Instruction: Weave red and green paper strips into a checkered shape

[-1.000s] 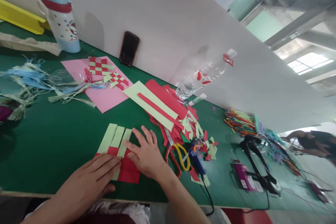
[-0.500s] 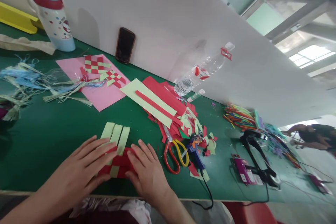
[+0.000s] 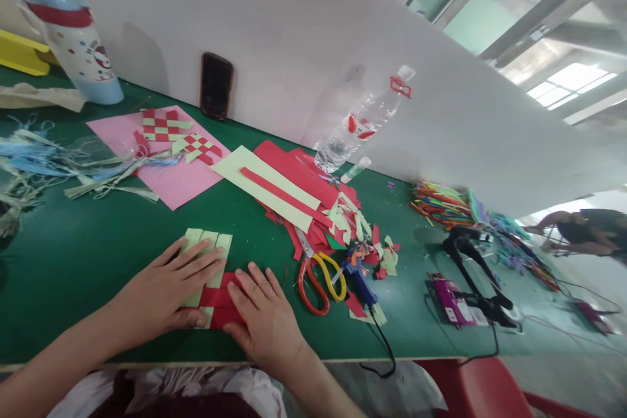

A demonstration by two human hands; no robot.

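The weave (image 3: 218, 300) of red and green paper lies flat on the bench (image 3: 98, 261) close to its near edge, directly in front of the person, where both hands can bear on it at once. The left hand (image 3: 169, 281) lies palm down across the green strips (image 3: 225, 241), fingers slightly parted and thumb on the near left part, seemingly to stop the strips sliding or lifting. The right hand (image 3: 264, 320) rests on the red end, fingers laid over it and thumb near the front edge, probably bracing that side against the left. Neither grip is clamped: both lie spread, pressing from above instead of pinching. The green strips run away from the person, their loose ends pointing toward the wall (image 3: 274, 46) and leaning a little right; the red part runs crosswise, toward the right hand. The weave's visible length seems to follow the green strips, but the hands cover too much of the outline to be sure. The scissors (image 3: 312, 255) lie right of the right hand with their handles toward the person, perhaps for easy reach, and the glue gun (image 3: 360, 281) lies just beyond them.
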